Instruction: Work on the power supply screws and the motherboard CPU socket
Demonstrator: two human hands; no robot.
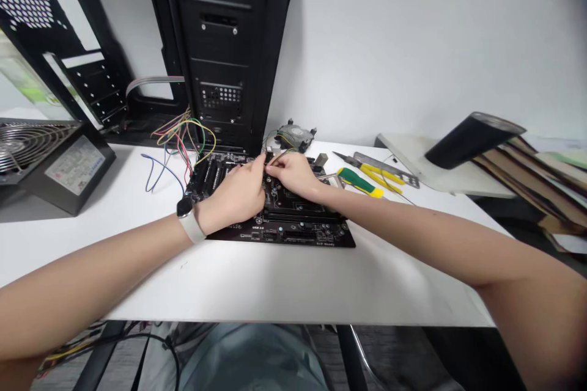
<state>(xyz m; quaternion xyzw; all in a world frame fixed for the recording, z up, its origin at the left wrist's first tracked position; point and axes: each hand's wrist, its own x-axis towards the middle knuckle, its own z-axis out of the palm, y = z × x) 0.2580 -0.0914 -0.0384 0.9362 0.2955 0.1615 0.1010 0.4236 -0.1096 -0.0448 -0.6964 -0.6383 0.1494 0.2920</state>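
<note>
A black motherboard [312, 233] lies flat on the white table. Both hands meet over its middle, fingertips almost touching. My left hand [242, 190], with a pale watch band [191, 227] at the wrist, has its fingers pressed together at the board; what they hold, if anything, is hidden. My right hand [296, 174] pinches near a thin brownish cable [280, 156], its fingers closed; the pinched item is too small to make out. Just behind the board sits a round grey cooler fan [296, 134] with black legs.
An open black computer case [224, 67] stands at the back left, coloured wires [183, 134] trailing out. A power supply [68, 165] is at the left. Pliers [373, 174] and a green-yellow screwdriver [360, 182] lie right of the board. Stacked cardboard [545, 177] is farther right.
</note>
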